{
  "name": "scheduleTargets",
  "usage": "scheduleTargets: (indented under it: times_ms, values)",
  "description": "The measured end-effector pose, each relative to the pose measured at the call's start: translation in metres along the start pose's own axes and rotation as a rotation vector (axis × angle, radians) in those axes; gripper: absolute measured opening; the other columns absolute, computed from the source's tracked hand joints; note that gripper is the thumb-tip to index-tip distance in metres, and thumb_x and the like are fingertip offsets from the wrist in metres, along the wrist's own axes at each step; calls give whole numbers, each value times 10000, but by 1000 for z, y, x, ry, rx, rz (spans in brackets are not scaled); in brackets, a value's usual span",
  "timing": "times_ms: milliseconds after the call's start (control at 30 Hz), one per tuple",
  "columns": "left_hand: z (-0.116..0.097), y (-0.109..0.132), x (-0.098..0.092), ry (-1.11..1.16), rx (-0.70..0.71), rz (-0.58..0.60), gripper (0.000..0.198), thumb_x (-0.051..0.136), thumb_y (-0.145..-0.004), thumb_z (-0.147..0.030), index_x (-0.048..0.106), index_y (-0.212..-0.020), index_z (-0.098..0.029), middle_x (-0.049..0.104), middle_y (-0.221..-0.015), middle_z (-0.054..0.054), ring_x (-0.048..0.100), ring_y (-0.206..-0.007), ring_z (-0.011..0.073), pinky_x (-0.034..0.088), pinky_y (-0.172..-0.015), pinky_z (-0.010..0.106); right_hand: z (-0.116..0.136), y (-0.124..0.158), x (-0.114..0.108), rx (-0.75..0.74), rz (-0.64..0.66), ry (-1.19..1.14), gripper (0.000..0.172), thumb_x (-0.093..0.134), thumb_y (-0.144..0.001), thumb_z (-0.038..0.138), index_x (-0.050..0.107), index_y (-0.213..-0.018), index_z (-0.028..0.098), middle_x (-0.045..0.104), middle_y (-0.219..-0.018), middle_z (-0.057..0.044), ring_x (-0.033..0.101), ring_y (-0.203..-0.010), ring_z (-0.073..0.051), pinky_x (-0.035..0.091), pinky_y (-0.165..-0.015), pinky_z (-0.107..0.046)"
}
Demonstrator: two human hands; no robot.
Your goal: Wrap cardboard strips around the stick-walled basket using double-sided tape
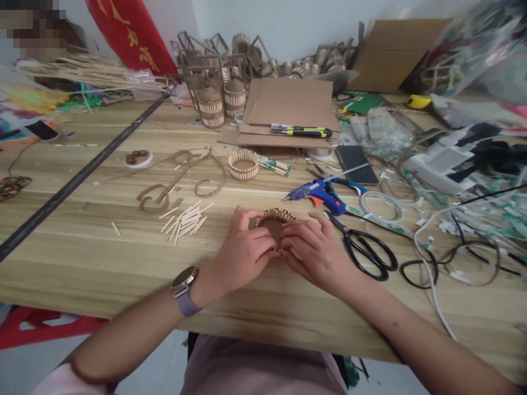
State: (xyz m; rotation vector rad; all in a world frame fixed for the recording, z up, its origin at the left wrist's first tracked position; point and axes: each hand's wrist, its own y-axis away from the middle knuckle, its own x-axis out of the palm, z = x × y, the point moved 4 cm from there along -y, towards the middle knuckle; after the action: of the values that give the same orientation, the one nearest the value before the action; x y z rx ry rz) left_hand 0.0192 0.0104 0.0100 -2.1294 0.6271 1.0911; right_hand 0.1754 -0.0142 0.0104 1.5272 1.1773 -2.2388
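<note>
Between my hands, near the front of the table, is a small round basket with a brown base and a wall of short wooden sticks. My left hand grips its left and near rim, fingers bent over the edge. On the right and near side, my right hand pinches the rim. The near wall is mostly hidden by my fingers. A similar finished-looking stick ring stands farther back. Loose short sticks lie left of my left hand. Black-handled scissors rest beside my right hand.
A blue glue gun, a roll of tape and a phone lie at the right. Cardboard sheets carry a utility knife. Small stick buckets stand behind. A black bar crosses the left side; cables trail right.
</note>
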Motion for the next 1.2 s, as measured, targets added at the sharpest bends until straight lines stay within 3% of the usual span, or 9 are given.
scheduleTargets:
  times_ms: [167, 300, 700, 1067, 1200]
  values:
    - [8, 1, 3, -9, -22, 70, 28, 706, -869, -225, 721, -865, -202, 738, -893, 33, 451, -1244, 325, 125, -1132, 700, -1, 4, -1, -10, -5, -48, 173, 469, -997, 200, 634, -950, 222, 742, -980, -50, 652, -1037, -203, 251, -1093, -465]
    - [7, 2, 0, -7, -12, 57, 73, 674, -886, -196, 728, -838, -211, 741, -881, 26, 450, -1238, 322, 129, -1130, 702, -3, 5, -5, -4, 10, -52, 121, 524, -974, 236, 635, -1020, 230, 736, -1022, -60, 640, -1056, -211, 273, -1076, -465]
    - [3, 2, 1, 33, 12, -14, 139, 643, -885, -157, 712, -776, -209, 728, -797, 13, 458, -1242, 316, 122, -1151, 689, -2, 3, 3, 46, 5, -135, 143, 507, -984, 229, 634, -919, 231, 730, -991, -46, 638, -1056, -204, 231, -1086, -460]
    - [6, 1, 0, 38, -9, 22, 29, 726, -839, -170, 724, -850, -197, 752, -886, 29, 458, -1245, 339, 251, -1121, 660, -5, 5, -1, 65, 8, -159, 93, 535, -947, 198, 618, -956, 240, 718, -1021, -50, 624, -1074, -216, 257, -1060, -464]
    - [8, 1, -2, 42, -20, 10, 141, 760, -813, -180, 711, -945, -178, 755, -928, 48, 461, -1231, 337, 287, -1102, 639, -5, 6, -1, 65, 2, -154, 90, 534, -945, 194, 612, -946, 238, 719, -1012, -48, 625, -1063, -213, 260, -1056, -459]
